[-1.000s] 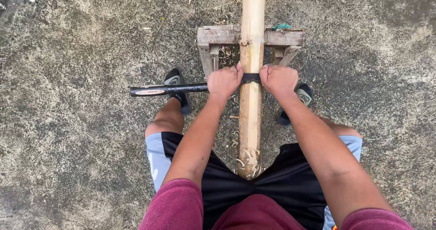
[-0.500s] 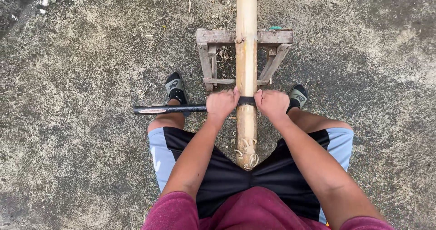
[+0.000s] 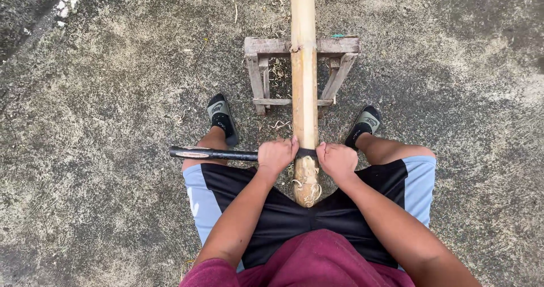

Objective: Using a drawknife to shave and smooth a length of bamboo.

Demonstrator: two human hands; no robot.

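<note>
A pale bamboo pole (image 3: pixel 304 77) runs from between my knees up out of the top of the view, resting on a small weathered wooden stand (image 3: pixel 258 74). A long dark blade (image 3: pixel 212 154) lies crosswise on the pole near its frayed near end (image 3: pixel 306 186). My left hand (image 3: pixel 276 155) grips the blade just left of the pole. My right hand (image 3: pixel 336 160) grips the other end just right of the pole. Thin curled shavings hang from the pole's near end.
Rough grey concrete ground (image 3: pixel 113 94) surrounds me, with loose shavings scattered around the stand. My feet in black slide sandals (image 3: pixel 221 115) (image 3: pixel 365 122) sit on either side of the pole. I wear black and light blue shorts and a maroon shirt.
Both hands have pulled the blade toward me along the pole, from near the stand to close to the frayed near end. More curled shavings hang at the pole's end.
</note>
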